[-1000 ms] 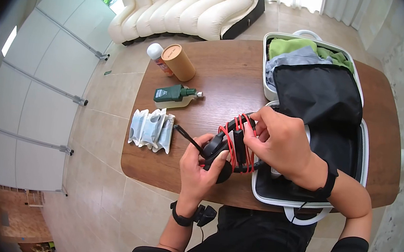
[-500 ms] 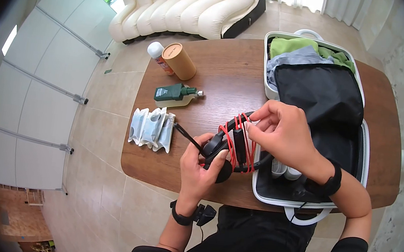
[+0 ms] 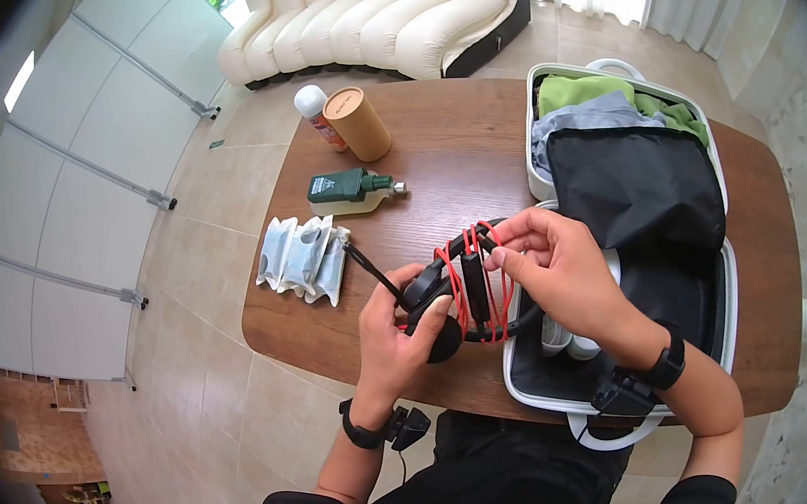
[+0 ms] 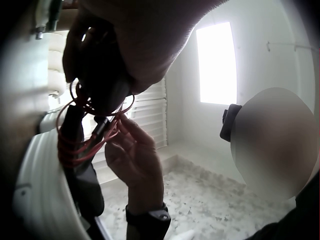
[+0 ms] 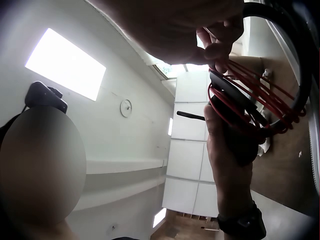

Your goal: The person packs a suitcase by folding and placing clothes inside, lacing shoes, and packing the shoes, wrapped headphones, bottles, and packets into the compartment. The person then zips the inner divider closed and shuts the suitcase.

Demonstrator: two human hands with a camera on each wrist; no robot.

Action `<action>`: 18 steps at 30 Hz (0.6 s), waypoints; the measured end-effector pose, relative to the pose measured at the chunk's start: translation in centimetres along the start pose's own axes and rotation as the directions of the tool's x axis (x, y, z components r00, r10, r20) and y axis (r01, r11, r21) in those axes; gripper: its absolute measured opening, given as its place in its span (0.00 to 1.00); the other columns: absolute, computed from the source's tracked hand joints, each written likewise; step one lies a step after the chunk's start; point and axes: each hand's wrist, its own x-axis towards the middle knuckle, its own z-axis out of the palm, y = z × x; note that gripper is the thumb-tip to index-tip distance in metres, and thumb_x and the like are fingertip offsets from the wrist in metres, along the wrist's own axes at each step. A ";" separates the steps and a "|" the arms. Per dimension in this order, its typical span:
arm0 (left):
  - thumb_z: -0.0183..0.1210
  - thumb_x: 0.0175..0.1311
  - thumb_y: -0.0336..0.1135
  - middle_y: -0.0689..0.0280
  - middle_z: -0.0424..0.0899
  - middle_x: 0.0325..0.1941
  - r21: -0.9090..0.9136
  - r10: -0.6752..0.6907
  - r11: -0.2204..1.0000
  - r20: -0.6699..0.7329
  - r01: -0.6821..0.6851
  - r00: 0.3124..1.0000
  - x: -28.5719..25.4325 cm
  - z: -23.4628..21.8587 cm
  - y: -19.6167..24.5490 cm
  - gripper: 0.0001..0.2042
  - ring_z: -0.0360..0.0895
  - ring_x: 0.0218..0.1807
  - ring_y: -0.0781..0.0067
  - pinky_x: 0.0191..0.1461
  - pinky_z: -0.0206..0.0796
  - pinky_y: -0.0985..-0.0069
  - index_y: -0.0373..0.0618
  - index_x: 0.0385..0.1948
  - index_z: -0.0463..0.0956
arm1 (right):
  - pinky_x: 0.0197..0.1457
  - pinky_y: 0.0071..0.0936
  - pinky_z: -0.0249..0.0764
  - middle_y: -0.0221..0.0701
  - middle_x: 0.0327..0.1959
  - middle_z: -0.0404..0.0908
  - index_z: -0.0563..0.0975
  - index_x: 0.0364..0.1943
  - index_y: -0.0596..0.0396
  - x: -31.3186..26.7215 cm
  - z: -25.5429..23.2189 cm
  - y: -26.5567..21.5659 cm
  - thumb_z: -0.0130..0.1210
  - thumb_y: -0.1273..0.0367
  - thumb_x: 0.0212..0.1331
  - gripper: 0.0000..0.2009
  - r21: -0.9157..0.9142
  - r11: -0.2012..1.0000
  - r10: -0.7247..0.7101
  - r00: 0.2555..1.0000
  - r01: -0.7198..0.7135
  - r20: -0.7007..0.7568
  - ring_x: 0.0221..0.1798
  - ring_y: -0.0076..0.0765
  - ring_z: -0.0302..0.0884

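A black headset (image 3: 428,283) with a thin microphone boom (image 3: 368,271) is held above the table, beside the suitcase. Red cable (image 3: 464,305) winds in several loops round its headband, over a slim black in-line piece (image 3: 473,288). My left hand (image 3: 392,348) grips the headset at the ear cups, thumb on the near side. With thumb and fingertips, my right hand (image 3: 562,272) pinches the red cable at the top of the headband. In the right wrist view, the loops (image 5: 250,85) hang loosely between the two hands.
An open white suitcase (image 3: 725,322) lies at the right, with clothes (image 3: 574,94), a black flap (image 3: 634,180) and white items (image 3: 584,349) inside. On the table's left stand wrapped packets (image 3: 307,258), a green-topped bottle (image 3: 336,186), a tan tube (image 3: 360,128) and a white-capped can (image 3: 311,102).
My right hand has shifted slightly and turned at the wrist, so its wrist camera shows now. White items in the suitcase have come into view below it. The left hand keeps its grip.
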 end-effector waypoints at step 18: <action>0.72 0.66 0.36 0.61 0.84 0.44 0.055 0.048 0.997 0.013 -0.049 0.999 0.1 0.1 0.6 0.21 0.84 0.42 0.75 0.40 0.78 0.77 0.36 0.55 0.77 | 0.30 0.28 0.75 0.35 0.35 0.88 0.81 0.51 0.56 -0.1 0.7 0.2 0.64 0.75 0.59 0.15 -0.656 0.625 -0.529 0.848 0.423 0.044 0.24 0.34 0.80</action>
